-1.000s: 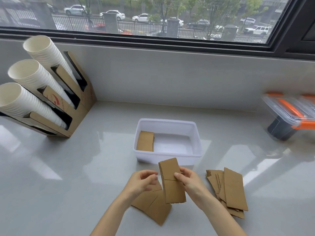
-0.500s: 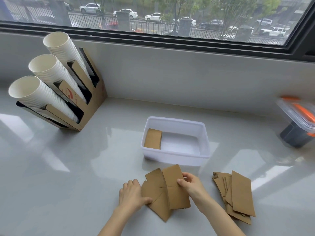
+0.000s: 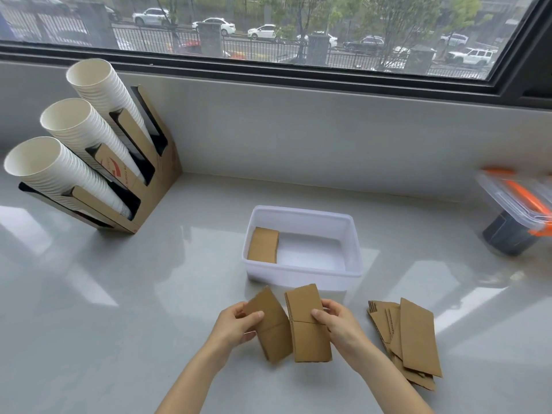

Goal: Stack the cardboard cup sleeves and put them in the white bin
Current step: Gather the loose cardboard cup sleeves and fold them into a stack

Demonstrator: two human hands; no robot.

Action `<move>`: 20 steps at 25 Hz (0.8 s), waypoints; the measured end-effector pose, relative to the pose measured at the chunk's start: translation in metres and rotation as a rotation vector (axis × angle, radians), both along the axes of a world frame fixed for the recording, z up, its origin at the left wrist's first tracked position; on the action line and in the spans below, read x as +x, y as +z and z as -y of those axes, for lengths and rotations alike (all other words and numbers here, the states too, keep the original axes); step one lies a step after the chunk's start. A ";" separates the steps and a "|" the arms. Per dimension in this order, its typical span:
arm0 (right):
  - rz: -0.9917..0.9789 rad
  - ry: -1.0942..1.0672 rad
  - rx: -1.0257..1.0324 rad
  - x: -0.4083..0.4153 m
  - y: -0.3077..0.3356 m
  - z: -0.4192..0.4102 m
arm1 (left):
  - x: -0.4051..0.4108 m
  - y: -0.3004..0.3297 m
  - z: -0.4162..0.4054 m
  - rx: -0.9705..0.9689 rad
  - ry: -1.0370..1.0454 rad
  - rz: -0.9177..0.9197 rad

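My left hand [image 3: 236,324] grips a flat brown cardboard sleeve [image 3: 273,333], tilted, just above the counter. My right hand [image 3: 337,324] grips a small stack of sleeves [image 3: 307,336] right beside it, their edges almost touching. Behind both stands the white bin [image 3: 355,246] with one sleeve [image 3: 263,245] lying at its left end. To the right of my right hand a loose pile of sleeves [image 3: 415,342] lies on the counter.
A cardboard holder [image 3: 155,189] with three slanted stacks of white paper cups [image 3: 77,135] stands at the back left. At the far right sits a dark container with a clear, orange-clipped lid [image 3: 519,204]. A wall and window run along the back.
My left hand has picked a sleeve up off the counter, where it lay under the right hand's stack. Both hands now hold sleeves side by side, slightly raised.
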State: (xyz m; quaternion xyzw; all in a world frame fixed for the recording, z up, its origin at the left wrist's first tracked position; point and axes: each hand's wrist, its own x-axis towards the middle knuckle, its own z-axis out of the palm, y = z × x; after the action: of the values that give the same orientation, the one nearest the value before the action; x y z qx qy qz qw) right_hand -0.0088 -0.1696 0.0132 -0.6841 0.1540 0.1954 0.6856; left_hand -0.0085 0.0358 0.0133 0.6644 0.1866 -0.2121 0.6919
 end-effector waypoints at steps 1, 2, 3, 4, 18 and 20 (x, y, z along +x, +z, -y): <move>0.009 0.004 0.011 0.001 0.001 0.000 | 0.001 0.003 0.001 -0.022 -0.017 0.002; 0.020 0.007 0.018 0.001 0.002 -0.002 | 0.003 0.006 0.004 -0.043 -0.028 0.010; 0.033 0.006 0.025 0.002 0.004 -0.003 | 0.004 0.009 0.007 -0.068 -0.033 0.015; 0.046 0.002 0.031 0.002 0.005 -0.006 | 0.005 0.012 0.010 -0.093 -0.036 0.018; 0.030 -0.057 0.034 -0.001 0.001 -0.013 | 0.007 0.017 0.031 -0.275 -0.155 0.035; 0.028 -0.048 0.029 0.001 0.001 -0.012 | 0.009 0.014 0.022 -0.152 -0.108 0.037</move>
State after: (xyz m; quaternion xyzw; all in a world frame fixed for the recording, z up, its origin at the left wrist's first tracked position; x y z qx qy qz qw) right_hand -0.0080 -0.1573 0.0143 -0.6729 0.1578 0.1713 0.7021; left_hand 0.0005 0.0140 0.0268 0.6228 0.1213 -0.2504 0.7312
